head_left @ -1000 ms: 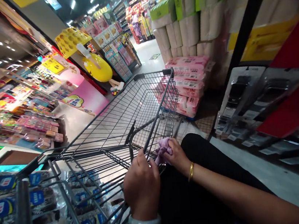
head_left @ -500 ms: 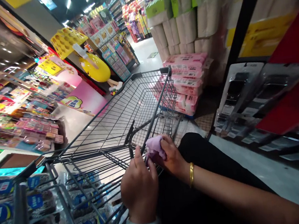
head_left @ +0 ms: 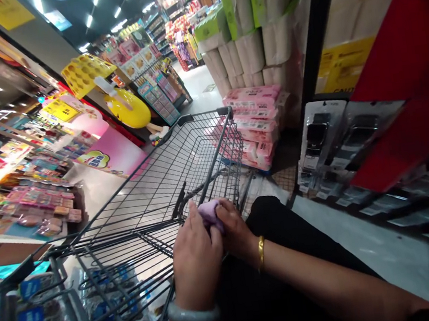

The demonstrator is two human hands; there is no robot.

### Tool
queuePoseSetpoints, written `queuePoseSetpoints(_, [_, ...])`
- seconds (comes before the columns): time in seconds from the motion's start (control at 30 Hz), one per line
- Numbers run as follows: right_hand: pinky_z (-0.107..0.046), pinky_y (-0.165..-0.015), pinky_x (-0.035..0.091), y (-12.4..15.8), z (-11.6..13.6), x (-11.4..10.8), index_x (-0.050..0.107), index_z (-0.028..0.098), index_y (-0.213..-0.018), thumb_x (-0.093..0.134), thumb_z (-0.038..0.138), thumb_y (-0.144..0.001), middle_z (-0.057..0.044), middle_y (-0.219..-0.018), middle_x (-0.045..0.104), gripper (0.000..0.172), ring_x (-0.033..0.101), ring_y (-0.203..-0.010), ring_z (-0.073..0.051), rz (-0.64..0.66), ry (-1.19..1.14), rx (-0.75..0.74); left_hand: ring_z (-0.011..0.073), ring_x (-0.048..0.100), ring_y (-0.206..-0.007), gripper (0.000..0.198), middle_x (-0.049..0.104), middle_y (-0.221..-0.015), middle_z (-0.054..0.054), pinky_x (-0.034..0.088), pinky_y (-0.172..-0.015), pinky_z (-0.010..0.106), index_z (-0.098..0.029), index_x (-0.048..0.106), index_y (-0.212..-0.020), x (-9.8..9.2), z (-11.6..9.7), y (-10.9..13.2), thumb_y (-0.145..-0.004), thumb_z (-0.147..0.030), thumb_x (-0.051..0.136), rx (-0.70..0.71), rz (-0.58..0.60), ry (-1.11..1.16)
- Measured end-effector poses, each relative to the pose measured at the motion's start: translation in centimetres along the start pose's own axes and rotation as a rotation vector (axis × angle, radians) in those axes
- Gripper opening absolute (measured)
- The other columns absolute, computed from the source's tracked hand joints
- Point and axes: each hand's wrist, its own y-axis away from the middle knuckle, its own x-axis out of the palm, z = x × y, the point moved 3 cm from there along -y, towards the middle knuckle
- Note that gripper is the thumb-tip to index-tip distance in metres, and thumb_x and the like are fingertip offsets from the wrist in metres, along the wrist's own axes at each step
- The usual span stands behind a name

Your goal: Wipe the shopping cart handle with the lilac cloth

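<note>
A small crumpled lilac cloth [head_left: 210, 212] is bunched between my two hands, beside the side of a wire shopping cart [head_left: 139, 191]. My right hand [head_left: 236, 228], with a gold bracelet at the wrist, has its fingers closed round the cloth's right side. My left hand [head_left: 196, 257], with a pale bangle, presses against the left side; its thumb and fingers are closed about the cloth, though their tips are partly hidden. Both hands are just above my black-clad leg [head_left: 275, 258].
Pink tissue packs [head_left: 255, 128] are stacked beyond the cart, below tall wrapped paper rolls [head_left: 251, 50]. Hanging blister packs [head_left: 319, 131] line a rack at right. Blue-labelled packs [head_left: 33, 318] lie at lower left. A pink promotional box [head_left: 112, 150] stands past the cart.
The view has shifted, so most things sit a little further left. My left hand has closed in on the cloth, and the cloth is now more covered between both hands.
</note>
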Motion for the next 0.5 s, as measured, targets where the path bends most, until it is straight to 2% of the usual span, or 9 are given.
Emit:
queuePoseSetpoints(0.1, [-0.044,-0.098,0.053,0.6,-2.8,0.0,0.058,0.023,-0.113,0.064,0.02,-0.083,-0.011,-0.115,0.057,0.031,0.057,-0.108,-0.025,-0.033,0.06,0.105,0.0276,0.053,-0.138,0.062,0.049,-0.154,0.022,0.046,-0.111,0.038,-0.002,0.036,-0.153,0.4,-0.6,-2.5,-0.097,-0.028,0.045,-0.082,0.045,0.053])
queuePoseSetpoints(0.17, [-0.044,-0.093,0.055,1.0,-4.3,-0.3,0.058,0.022,-0.109,0.065,0.02,-0.082,-0.01,-0.109,0.056,0.028,0.057,-0.103,-0.025,-0.078,0.094,0.197,0.028,0.054,-0.137,0.067,0.052,-0.15,0.023,0.046,-0.11,0.037,0.001,0.03,-0.155,0.6,-1.0,-3.7,-0.097,-0.029,0.044,-0.116,0.087,0.045])
queuePoseSetpoints(0.23, [-0.043,-0.091,0.055,0.9,-4.3,-0.6,0.057,0.022,-0.108,0.065,0.022,-0.084,-0.01,-0.107,0.056,0.026,0.057,-0.1,-0.024,-0.099,0.086,0.195,0.0296,0.058,-0.13,0.065,0.055,-0.147,0.024,0.048,-0.105,0.038,0.001,0.035,-0.154,0.8,-1.3,-4.4,-0.097,-0.029,0.045,-0.109,0.113,-0.014])
queuePoseSetpoints(0.37, [-0.043,-0.1,0.052,0.0,-3.7,-0.5,0.057,0.023,-0.111,0.065,0.022,-0.084,-0.011,-0.114,0.057,0.028,0.055,-0.111,-0.026,-0.02,0.033,0.047,0.0321,0.061,-0.12,0.047,0.051,-0.151,0.022,0.051,-0.097,0.039,-0.006,0.061,-0.135,1.3,-2.0,-4.8,-0.091,-0.017,0.047,0.016,0.148,-0.2])
queuePoseSetpoints(0.43, [-0.045,-0.101,0.051,0.2,-5.3,-0.2,0.056,0.023,-0.111,0.068,0.021,-0.08,-0.011,-0.116,0.057,0.034,0.055,-0.112,-0.026,-0.029,0.013,0.123,0.0318,0.063,-0.114,0.05,0.058,-0.142,0.023,0.052,-0.093,0.04,-0.006,0.059,-0.138,1.6,-2.2,-4.6,-0.091,-0.02,0.049,-0.027,0.124,-0.221])
queuePoseSetpoints(0.5, [-0.046,-0.097,0.052,0.8,-7.7,0.0,0.055,0.023,-0.11,0.071,0.022,-0.075,-0.009,-0.112,0.057,0.039,0.057,-0.106,-0.026,-0.091,-0.001,0.27,0.0321,0.064,-0.11,0.063,0.067,-0.125,0.022,0.052,-0.094,0.043,-0.006,0.044,-0.151,1.8,-2.3,-4.3,-0.093,-0.028,0.051,-0.143,0.041,-0.205])
